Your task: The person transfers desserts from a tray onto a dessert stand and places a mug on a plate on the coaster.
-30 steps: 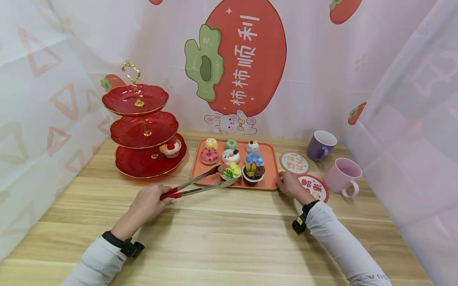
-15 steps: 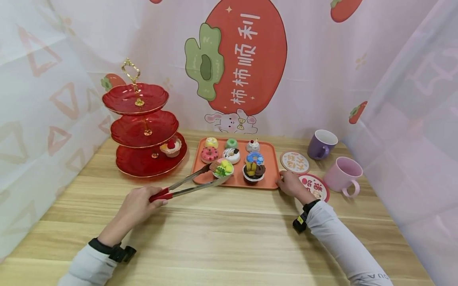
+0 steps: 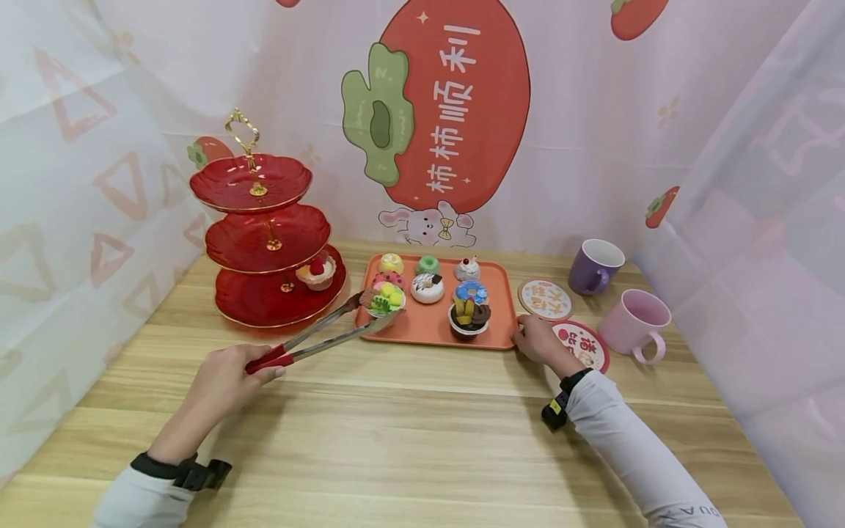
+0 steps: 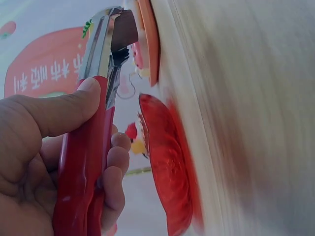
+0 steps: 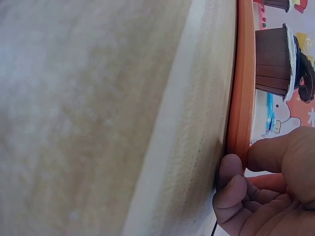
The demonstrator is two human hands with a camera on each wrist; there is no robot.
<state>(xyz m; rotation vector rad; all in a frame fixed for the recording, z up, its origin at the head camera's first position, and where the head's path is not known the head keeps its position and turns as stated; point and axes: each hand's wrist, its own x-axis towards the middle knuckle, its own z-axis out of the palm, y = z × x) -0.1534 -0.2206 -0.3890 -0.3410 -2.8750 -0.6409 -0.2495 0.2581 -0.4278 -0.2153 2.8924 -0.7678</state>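
My left hand (image 3: 221, 381) grips a pair of metal tongs (image 3: 323, 339) by the red handles (image 4: 81, 167). Between the tong tips is a cupcake (image 3: 388, 298) with green and yellow toppings, above the left front part of the orange tray (image 3: 422, 334). With thumb and fingers, my right hand (image 3: 538, 341) pinches the tray's front right corner, seen close up in the right wrist view. A chocolate-topped cupcake (image 3: 469, 320) stands on the tray near that hand. Behind it are a blue donut (image 3: 471, 291), a white donut (image 3: 427, 288) and a partly hidden pink donut (image 3: 388, 279).
A three-tier red stand (image 3: 264, 301) is at the left, with a fruit-topped tart (image 3: 317, 271) on its lowest plate. Right of the tray lie two round coasters (image 3: 545, 299), near a purple mug (image 3: 594, 266) and a pink mug (image 3: 634, 323). Small sweets line the tray's back.
My left hand has drawn the tongs and cupcake leftward across the tray, from beside the chocolate-topped cupcake to in front of the pink donut. My right hand has stayed at the tray corner.
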